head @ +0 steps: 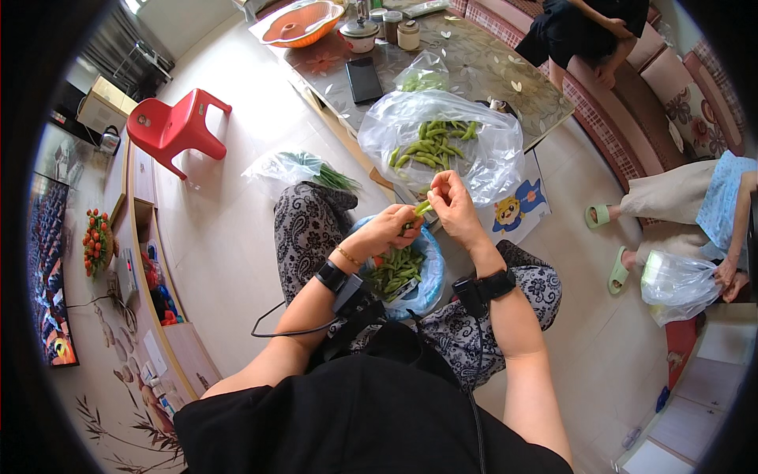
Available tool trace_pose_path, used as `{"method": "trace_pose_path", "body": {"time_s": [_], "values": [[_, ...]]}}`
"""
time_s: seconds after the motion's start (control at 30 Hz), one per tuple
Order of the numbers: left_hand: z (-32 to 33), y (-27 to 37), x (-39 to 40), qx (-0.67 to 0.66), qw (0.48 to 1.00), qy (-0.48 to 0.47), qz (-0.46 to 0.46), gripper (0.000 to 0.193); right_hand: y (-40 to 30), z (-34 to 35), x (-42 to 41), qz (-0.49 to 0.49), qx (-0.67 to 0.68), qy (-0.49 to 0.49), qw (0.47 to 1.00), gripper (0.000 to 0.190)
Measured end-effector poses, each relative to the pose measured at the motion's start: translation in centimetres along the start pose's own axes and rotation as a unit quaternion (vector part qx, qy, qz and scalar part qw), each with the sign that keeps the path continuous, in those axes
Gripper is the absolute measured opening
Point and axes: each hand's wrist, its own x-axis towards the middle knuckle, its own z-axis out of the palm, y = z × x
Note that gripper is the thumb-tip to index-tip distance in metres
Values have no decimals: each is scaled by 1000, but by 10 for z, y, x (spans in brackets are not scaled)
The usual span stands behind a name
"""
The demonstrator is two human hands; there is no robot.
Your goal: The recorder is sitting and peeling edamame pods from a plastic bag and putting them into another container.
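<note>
Between my two hands is a green soybean pod (pixel 422 208). My left hand (pixel 384 230) grips its lower part, and something darker in that palm is mostly hidden by the fingers. At the pod's upper end, the thumb and fingertips of my right hand (pixel 456 207) pinch it. Below my hands, between my knees, stands a bin with a blue plastic liner (pixel 436 269). Many green pods (pixel 395 271) lie in it. Just beyond my hands, a clear plastic bag (pixel 379 130) lies spread at the table's edge with more pods (pixel 431 148) on it.
The table (pixel 474 65) carries a phone (pixel 363 80), a lidded pot (pixel 359 35), jars (pixel 408 34) and an orange basket (pixel 302 23). Bagged green stalks (pixel 320 172) and a red plastic chair (pixel 177 127) are left. One person sits on the sofa (pixel 610 118); another holds a bag (pixel 675 284).
</note>
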Motion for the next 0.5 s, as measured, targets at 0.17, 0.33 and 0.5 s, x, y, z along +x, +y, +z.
{"method": "trace_pose_path", "body": {"time_s": [0.17, 0.33, 0.5], "values": [[-5, -3, 0, 12, 999, -21, -26, 24, -3, 1, 0, 5, -5, 2, 1000, 13], [-5, -4, -3, -61, 996, -48, -32, 22, -3, 5, 0, 21, 33, 1, 999, 15], [1, 4, -15, 3, 998, -47, -36, 20, -2, 6, -2, 29, 21, -18, 999, 14]]}}
